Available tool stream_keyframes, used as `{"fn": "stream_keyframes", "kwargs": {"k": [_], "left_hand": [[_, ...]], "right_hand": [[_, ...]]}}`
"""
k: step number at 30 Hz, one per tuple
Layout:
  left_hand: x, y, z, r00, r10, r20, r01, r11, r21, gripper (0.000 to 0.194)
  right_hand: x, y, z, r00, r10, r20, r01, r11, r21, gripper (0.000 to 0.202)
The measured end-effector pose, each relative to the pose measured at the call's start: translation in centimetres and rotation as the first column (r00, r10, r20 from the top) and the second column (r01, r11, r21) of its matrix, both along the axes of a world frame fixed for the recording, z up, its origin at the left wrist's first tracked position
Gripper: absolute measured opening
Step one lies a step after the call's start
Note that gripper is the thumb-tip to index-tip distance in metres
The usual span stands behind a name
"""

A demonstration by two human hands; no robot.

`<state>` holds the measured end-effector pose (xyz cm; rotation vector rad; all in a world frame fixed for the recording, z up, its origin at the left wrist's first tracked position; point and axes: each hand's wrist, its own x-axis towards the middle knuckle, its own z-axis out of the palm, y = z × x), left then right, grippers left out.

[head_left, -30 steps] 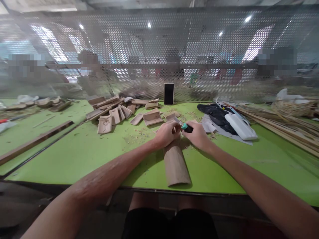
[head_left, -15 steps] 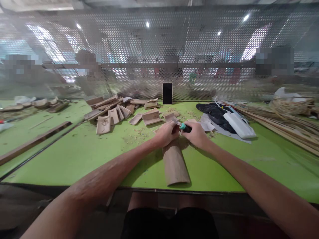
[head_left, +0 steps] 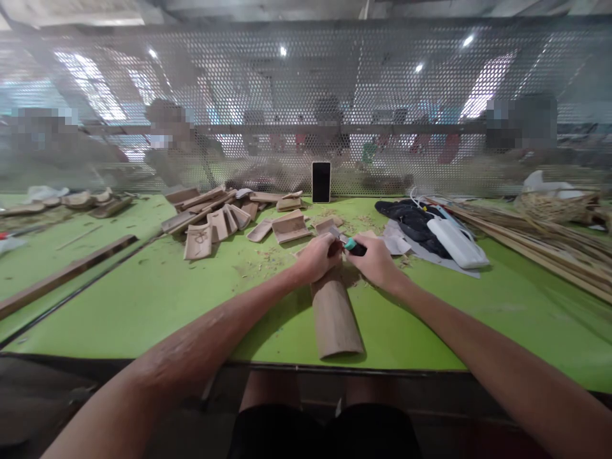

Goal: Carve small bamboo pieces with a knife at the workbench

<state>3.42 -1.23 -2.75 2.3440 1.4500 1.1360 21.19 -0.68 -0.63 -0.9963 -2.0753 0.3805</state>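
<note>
A long curved piece of bamboo (head_left: 336,315) lies dome side up on the green table, one end near the front edge. My left hand (head_left: 321,256) is closed at its far end; whatever its fingers grip is hidden by the hand. From the other side, my right hand (head_left: 375,260) is wrapped round the black and teal handle of a cutting tool (head_left: 354,246). The tool's metal end points left and meets the fingertips of my left hand.
Curved bamboo pieces (head_left: 198,241) are heaped beyond my left hand, with shavings around. A phone (head_left: 321,182) stands upright before the mesh screen. At right are a black cloth (head_left: 411,223), a white case (head_left: 458,242) and long strips (head_left: 540,248). People sit behind the screen.
The whole view has shifted very slightly. Both hands keep nearly the same place and hold.
</note>
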Motion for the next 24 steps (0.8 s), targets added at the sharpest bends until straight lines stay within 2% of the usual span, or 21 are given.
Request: {"fn": "stream_keyframes", "kwargs": {"k": [4, 17, 24], "left_hand": [[0.3, -0.3, 0.4, 1.0, 0.016, -0.004, -0.016, 0.999, -0.038, 0.017], [0.1, -0.7, 1.1, 0.998, -0.044, -0.043, 0.041, 0.997, -0.064, 0.014], [0.3, -1.2, 1.4, 0.998, -0.058, -0.013, 0.057, 0.996, -0.063, 0.009]], "right_hand": [[0.1, -0.1, 0.1, 1.0, -0.002, 0.026, 0.002, 1.0, 0.002, 0.009], [0.2, 0.0, 0.0, 0.997, 0.059, 0.051, -0.06, 0.998, 0.011, 0.013], [0.1, -0.6, -0.2, 0.997, -0.018, 0.075, 0.015, 0.999, 0.039, 0.016]]}}
